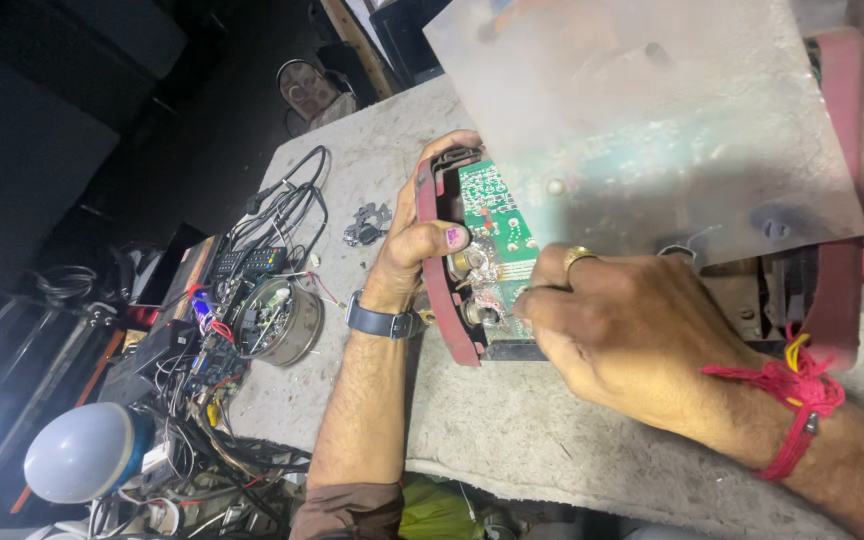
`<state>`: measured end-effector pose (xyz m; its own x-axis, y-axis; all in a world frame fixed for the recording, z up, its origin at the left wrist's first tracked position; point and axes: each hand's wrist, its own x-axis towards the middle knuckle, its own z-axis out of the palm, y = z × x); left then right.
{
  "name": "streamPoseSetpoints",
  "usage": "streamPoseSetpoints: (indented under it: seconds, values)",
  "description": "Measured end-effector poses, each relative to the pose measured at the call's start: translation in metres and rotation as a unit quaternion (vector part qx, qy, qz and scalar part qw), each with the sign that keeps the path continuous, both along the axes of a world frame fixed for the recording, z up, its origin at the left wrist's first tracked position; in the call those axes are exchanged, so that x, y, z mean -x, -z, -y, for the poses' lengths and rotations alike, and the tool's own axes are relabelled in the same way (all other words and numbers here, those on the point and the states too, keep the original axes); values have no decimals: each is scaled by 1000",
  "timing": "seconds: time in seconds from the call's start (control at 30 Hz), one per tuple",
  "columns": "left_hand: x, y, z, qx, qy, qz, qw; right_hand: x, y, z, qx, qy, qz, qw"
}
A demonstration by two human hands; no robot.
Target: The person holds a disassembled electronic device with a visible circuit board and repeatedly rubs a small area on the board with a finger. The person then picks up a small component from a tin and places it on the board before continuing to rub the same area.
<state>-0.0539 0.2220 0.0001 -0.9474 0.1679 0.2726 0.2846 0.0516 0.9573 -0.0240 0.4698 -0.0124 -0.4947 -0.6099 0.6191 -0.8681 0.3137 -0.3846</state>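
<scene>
A red-cased device (837,290) lies open on the worn grey table (512,430), with a green circuit board (497,215) showing inside. A dull metal cover plate (642,120) tilts up over it. My left hand (417,240), with a dark watch on its wrist, grips the red rim of the casing, thumb pressed on the board's edge. My right hand (622,340), wearing a ring and a red thread band, reaches in from the right. Its fingertips are bunched at the board's lower edge by the metal terminals. What they pinch is hidden.
A round metal housing (277,320) with electronics inside sits left of my forearm. Black cables (287,205), a small metal bracket (367,222) and a tangle of boards and wires (202,350) crowd the table's left end. A white bulb (87,450) lies at bottom left.
</scene>
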Motion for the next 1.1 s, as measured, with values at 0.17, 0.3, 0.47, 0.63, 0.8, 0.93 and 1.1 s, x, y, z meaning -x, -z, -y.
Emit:
streamPoseSetpoints:
  seconds: [0.17,0.3,0.47,0.63,0.8,0.93,1.1]
  values:
    - [-2,9,17,-18,9,-8,1000,-4,9,18,-15,2,-19,1000]
    - [-5,7,22,-26,15,-5,1000,-6,12,24,-27,2,-20,999]
    - [-4,3,23,-33,25,0,999,-5,8,27,-37,7,-30,999]
    - [-4,3,25,-24,23,-5,999,-6,1,29,-30,12,-17,999]
    - [-4,2,27,-20,23,-3,1000,-9,-1,35,-31,3,-57,998]
    - [-6,-1,28,-7,25,-13,1000,-12,-1,42,-26,-4,-78,997]
    - [-10,-3,27,-11,22,-12,1000,-16,-4,41,-20,-14,-49,999]
